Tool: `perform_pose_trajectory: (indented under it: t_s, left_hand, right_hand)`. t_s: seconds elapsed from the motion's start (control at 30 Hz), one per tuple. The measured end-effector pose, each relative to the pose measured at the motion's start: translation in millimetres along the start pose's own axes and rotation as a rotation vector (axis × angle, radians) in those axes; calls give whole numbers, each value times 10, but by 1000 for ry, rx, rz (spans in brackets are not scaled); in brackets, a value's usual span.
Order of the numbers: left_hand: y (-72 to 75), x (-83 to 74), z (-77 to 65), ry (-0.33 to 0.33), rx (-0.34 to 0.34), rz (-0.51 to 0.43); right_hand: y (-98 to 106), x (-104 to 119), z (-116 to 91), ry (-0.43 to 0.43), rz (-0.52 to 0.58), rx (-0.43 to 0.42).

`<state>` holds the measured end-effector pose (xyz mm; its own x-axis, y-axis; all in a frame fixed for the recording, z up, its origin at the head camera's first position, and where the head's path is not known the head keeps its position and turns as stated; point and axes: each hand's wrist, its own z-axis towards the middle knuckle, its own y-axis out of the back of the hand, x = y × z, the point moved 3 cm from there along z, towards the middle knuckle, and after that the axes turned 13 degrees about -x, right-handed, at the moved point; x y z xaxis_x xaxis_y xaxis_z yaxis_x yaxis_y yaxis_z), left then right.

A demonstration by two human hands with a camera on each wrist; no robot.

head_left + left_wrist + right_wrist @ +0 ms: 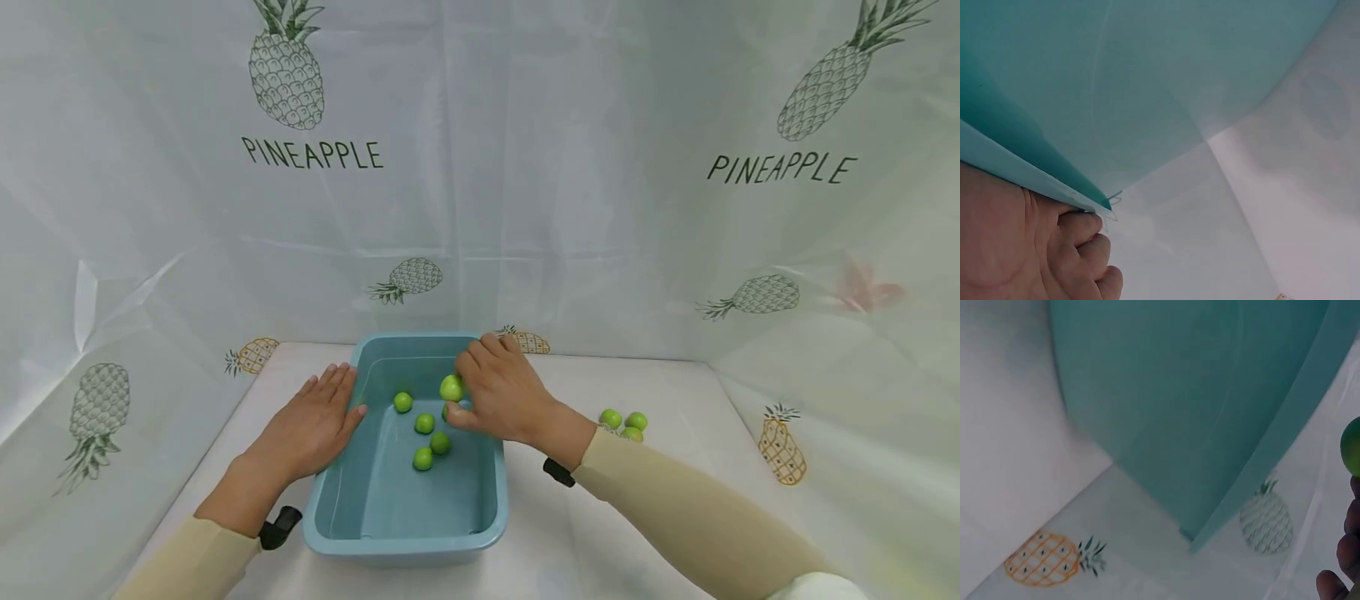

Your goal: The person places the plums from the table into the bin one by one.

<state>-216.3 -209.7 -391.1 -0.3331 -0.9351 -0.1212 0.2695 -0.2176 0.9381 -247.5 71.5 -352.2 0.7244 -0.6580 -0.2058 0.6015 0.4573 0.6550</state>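
In the head view a light blue plastic basin (pixel 408 546) stands on the table with several small green limes (pixel 423 458) lying on its floor. My right hand (pixel 498 392) is over the basin's right side and pinches one lime (pixel 452 388) between thumb and fingers. The same lime (pixel 1352 447) shows at the edge of the right wrist view, above the basin's rim. Along the left rim rests my left hand (pixel 311 425), fingers straight and the thumb over the edge. In the left wrist view its palm lies against the rim (pixel 1022 169).
On the table to the right lies a small group of limes (pixel 636 421), partly hidden behind the right sleeve (pixel 660 492). A white sheet (pixel 540 225) printed with pineapples hangs close behind the basin and at both sides. The tabletop (pixel 570 533) is white.
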Motion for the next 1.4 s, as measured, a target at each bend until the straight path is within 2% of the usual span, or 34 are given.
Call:
perform_pose_trajectory:
  t_s: [0.2, 0.5, 0.83, 1.4]
  left_hand:
    - [-14, 20, -3, 6, 5, -17]
    - [-9, 25, -9, 8, 1, -43]
    - [-12, 34, -12, 13, 13, -58]
    - [-27, 37, -2, 28, 24, -73]
  right_hand:
    - [-104, 237, -9, 31, 14, 44]
    - [-189, 386, -95, 52, 13, 86]
    - [-219, 418, -158, 64, -26, 169]
    - [-238, 395, -192, 32, -36, 216]
